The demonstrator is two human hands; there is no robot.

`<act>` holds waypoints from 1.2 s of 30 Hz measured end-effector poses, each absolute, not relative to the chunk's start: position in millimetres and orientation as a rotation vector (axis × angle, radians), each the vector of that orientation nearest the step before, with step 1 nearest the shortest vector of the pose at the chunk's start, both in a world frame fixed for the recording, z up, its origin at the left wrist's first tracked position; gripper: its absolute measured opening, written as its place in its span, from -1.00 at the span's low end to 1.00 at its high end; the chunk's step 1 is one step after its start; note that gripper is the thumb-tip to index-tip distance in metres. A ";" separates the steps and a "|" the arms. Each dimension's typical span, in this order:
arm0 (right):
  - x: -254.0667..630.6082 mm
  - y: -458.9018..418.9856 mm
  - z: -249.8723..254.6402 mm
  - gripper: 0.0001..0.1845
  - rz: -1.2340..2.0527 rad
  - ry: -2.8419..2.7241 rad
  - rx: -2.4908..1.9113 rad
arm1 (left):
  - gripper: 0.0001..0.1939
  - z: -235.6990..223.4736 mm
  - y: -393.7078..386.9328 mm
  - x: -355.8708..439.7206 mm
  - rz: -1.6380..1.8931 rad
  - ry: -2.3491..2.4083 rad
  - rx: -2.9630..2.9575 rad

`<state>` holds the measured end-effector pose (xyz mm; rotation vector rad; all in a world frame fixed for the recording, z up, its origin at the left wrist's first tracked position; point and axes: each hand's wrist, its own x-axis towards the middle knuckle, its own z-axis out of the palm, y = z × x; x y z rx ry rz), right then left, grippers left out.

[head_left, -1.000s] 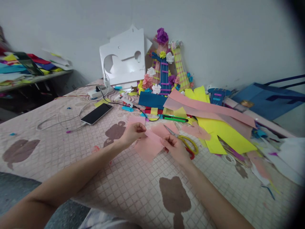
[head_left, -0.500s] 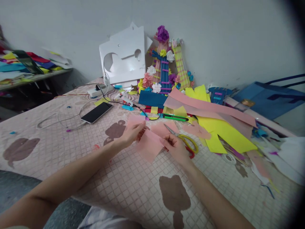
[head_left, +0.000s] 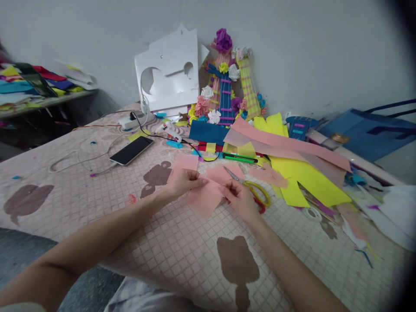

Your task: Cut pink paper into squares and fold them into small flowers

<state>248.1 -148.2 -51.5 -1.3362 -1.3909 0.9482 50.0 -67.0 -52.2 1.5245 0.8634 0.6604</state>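
Observation:
A pink piece of crepe paper (head_left: pixel 205 200) is stretched between my two hands, just above the table. My left hand (head_left: pixel 184 182) pinches its upper left edge between thumb and fingers. At the right edge, my right hand (head_left: pixel 238 197) grips the same piece, fingers curled. Scissors (head_left: pixel 256 190) with yellow and red handles lie right beside my right hand, blades pointing up and left. Behind the hands rest a pink paper square (head_left: pixel 186 162) and another pink piece (head_left: pixel 221 172), partly under the scissors' tip. More pink scraps (head_left: pixel 269 175) lie to the right.
A phone (head_left: pixel 131 151) on a cable lies at left, near a power strip (head_left: pixel 136 121) and glue gun (head_left: pixel 170 131). A green cutter (head_left: pixel 239 158), yellow sheets (head_left: pixel 308 184) and pink strips (head_left: pixel 292 145) lie behind. Decorated paper guitars (head_left: pixel 225 95) and white foam board (head_left: pixel 169 73) lean against the wall.
My left thumb and fingers have shifted right along the paper's upper edge, closer to my right hand. The sheet's top edge now looks folded or turned over. The camera view has tilted slightly.

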 end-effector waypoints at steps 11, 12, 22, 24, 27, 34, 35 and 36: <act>240.4 -148.5 -44.4 -0.67 1.076 -1.367 -1.329 | -0.55 -48.3 -75.2 54.3 0.617 0.894 1.502; 240.7 -148.6 -44.5 -0.66 1.070 -1.374 -1.338 | -0.55 -47.8 -75.4 54.4 0.611 0.888 1.505; 239.8 -148.9 -49.9 -0.69 1.054 -1.387 -1.326 | -0.58 -42.6 -80.4 59.2 0.621 0.883 1.488; 241.0 -148.8 -49.9 -0.71 1.064 -1.381 -1.322 | -0.58 -43.4 -78.8 57.8 0.631 0.869 1.492; 245.1 -148.3 -49.0 -0.70 1.074 -1.376 -1.336 | -0.58 -44.1 -74.5 54.7 0.637 0.880 1.476; 249.0 -149.1 -44.9 -0.69 1.037 -1.405 -1.364 | -0.57 -44.2 -71.0 53.1 0.657 0.925 1.363; 248.6 -149.5 -44.7 -0.69 1.033 -1.399 -1.362 | -0.56 -44.1 -71.1 52.7 0.650 0.921 1.387; 248.3 -149.7 -44.8 -0.69 1.031 -1.393 -1.359 | -0.56 -43.8 -71.3 52.1 0.635 0.917 1.418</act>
